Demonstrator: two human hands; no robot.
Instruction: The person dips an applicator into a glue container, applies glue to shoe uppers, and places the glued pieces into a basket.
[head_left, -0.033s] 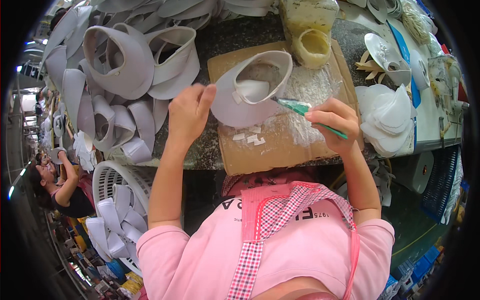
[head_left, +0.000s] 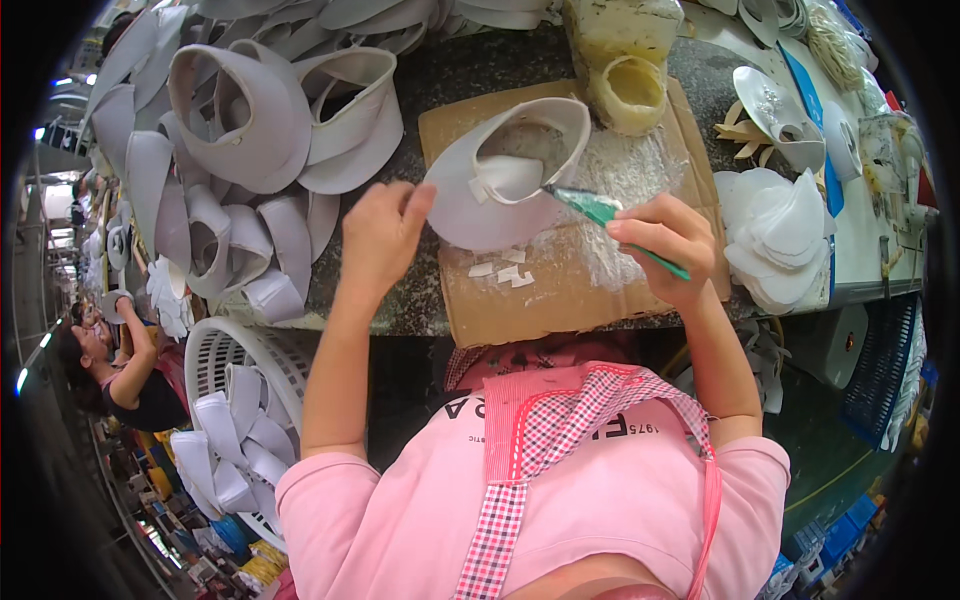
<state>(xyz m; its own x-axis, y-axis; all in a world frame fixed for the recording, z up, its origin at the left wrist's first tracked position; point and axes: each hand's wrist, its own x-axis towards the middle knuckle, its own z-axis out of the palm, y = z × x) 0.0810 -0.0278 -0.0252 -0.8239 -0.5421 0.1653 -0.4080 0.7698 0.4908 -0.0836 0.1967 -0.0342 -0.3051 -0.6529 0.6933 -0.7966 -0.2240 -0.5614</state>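
Observation:
A pale grey sun visor (head_left: 478,225) lies on a cardboard sheet (head_left: 500,325), with a small white tab on its band. My right hand (head_left: 665,245) holds a green-handled brush (head_left: 597,208), whose bristle end meets the band's near edge. By the brim's left edge is my left hand (head_left: 383,235), thumb apart from its loosely curled fingers. Nothing shows in it; the curled fingertips are partly hidden. Several small white pieces (head_left: 505,268) lie below the visor. A glue-crusted yellowish jar (head_left: 634,95) stands at the sheet's far edge.
Piled grey visors (head_left: 240,130) fill the table's left and far sides. White cut pieces (head_left: 775,235) are stacked at right. Below left is a white basket (head_left: 225,345) of white strips. Another person (head_left: 135,375) sits farther left.
My left hand has shifted slightly toward me against the visor. The brush tip has moved slightly left along the band's edge. The visor stays in place on the cardboard.

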